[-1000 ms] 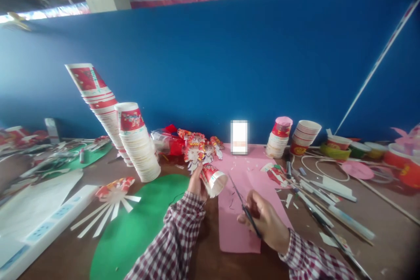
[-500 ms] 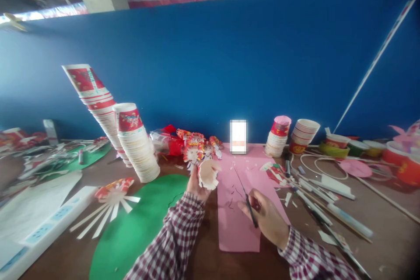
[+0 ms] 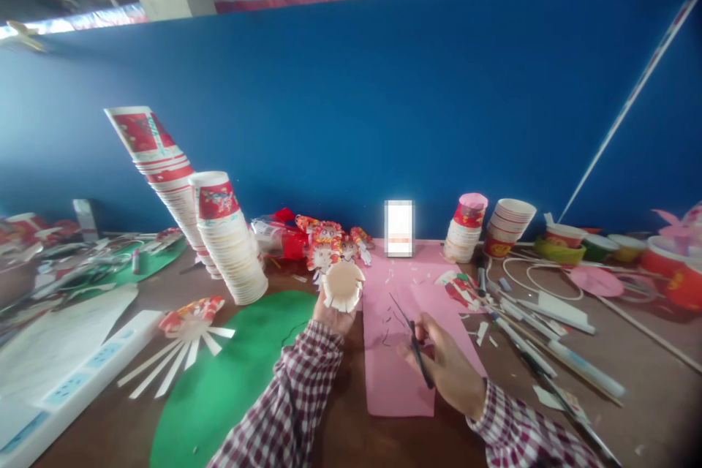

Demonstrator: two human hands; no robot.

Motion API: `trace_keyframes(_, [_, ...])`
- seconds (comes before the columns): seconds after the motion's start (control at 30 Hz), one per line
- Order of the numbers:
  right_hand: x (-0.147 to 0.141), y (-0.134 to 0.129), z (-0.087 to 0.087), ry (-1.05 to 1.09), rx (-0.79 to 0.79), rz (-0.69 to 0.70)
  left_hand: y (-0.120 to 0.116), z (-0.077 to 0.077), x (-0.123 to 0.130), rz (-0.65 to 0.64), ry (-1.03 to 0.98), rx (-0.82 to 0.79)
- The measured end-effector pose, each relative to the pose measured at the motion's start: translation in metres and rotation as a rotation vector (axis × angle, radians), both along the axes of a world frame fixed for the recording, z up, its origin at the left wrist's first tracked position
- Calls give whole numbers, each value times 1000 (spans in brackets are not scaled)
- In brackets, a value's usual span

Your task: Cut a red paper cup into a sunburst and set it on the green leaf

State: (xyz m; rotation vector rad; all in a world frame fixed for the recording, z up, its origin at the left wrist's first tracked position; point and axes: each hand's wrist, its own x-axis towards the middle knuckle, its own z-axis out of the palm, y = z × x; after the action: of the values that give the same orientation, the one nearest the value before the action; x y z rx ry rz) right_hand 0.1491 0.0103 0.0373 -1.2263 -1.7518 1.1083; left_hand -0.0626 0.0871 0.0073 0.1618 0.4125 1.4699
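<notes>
My left hand is closed around a paper cup, its pale round face toward me and its edge cut into short tabs. My right hand grips slim scissors with dark handles and thin blades pointing up and left; the fingers hide part of the handles. The scissors are apart from the cup, above a pink sheet strewn with small dark and white scraps. Just behind the cup lie several red and orange paper figures.
Two tall stacks of paper cups lean at the left. Near them are a green sheet, a fringed paper piece and a white power strip. Cup stacks, pens and a white cable lie at the right.
My left hand has turned the cup so its round face shows more fully, and it sits slightly further left and higher. My right hand with the scissors has barely moved.
</notes>
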Motion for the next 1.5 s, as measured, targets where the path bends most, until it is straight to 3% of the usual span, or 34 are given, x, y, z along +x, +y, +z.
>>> trace_keyframes(0.33, [-5, -1, -1, 14, 50, -38, -3, 8, 0, 32, -11, -127])
trace_keyframes(0.6, [-3, 1, 0, -6, 48, -80, -9, 19, 4, 11, 29, -98])
trace_keyframes(0.8, [-2, 4, 1, 85, 36, -61, -11, 28, 6, 49, 71, -222])
trace_keyframes(1.17, [-3, -1, 8, 188, 23, 24, -8, 17, 6, 33, 29, -92])
trace_keyframes(1.4, [-2, -1, 1, 64, 69, -173, -11, 23, 9, 20, 28, -135])
trace_keyframes(1.5, [0, 2, -1, 14, 120, -178, -12, 24, 11, 28, 37, -130])
